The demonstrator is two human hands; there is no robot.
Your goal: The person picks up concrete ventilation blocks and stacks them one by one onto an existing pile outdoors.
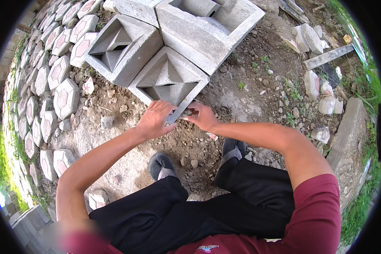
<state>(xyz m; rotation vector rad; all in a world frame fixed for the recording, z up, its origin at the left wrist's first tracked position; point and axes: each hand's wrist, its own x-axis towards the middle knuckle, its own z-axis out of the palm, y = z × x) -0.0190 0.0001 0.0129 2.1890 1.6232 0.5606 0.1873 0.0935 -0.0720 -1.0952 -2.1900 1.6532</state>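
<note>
Concrete vent block (169, 78), the nearest of the grey square blocks with a stepped, funnel-like recess, lies on bare dirt just ahead of the crouching person's feet, and both hands are on its near corner. The left hand (154, 120) is closed over the block's front edge, fingers curled on top and thumb below, as far as the view shows. The right hand (204, 116) is pinched shut around a small dark object (188, 113) pressed against the same corner; what that object is cannot be told, since it is mostly hidden by the fingers. Judging from how things lie, this block sits tight against a second recessed block (122, 46) to its left and a larger hollow block (207, 29) behind it, so three units already rest side by side on the soil, with their edges touching. The work looks to be at the stage of fine handling on the nearest block's corner rather than carrying or placing. To the left, a long curved band of hexagonal pavers (63, 95) with pinkish centres lies in rows, and a few loose pavers (55, 163) sit apart from it near the person's left elbow. Broken concrete pieces (319, 91) and a flat slab (328, 56) lie scattered on the right, well apart from the hands. Grey shoes (161, 165) stand on loose earth just below the block.
</note>
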